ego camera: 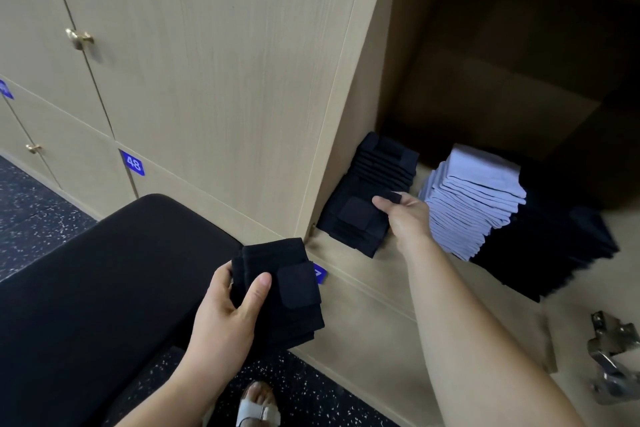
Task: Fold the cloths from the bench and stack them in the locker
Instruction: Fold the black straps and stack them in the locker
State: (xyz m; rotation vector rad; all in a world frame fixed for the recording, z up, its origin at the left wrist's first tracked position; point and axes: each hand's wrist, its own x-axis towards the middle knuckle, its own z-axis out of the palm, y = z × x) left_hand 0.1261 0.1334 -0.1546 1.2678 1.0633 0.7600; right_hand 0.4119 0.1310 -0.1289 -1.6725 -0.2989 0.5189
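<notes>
My left hand (230,308) grips a small bundle of folded black cloths (284,291) above the end of the black bench (104,288), in front of the locker. Inside the open locker (349,135), my right hand (403,218) pinches the top black cloth (356,215) of a leaning black stack (377,170) at the locker's left side. To the right of that hand stands a stack of light blue folded cloths (474,198). A low dark stack (547,253) lies further right.
Closed wooden locker doors with brass knobs (79,38) and a blue number tag 48 (132,163) fill the left. A metal door hinge (613,357) sticks out at the lower right. The floor (34,215) is dark and speckled. A foot in a white sandal (259,406) is below.
</notes>
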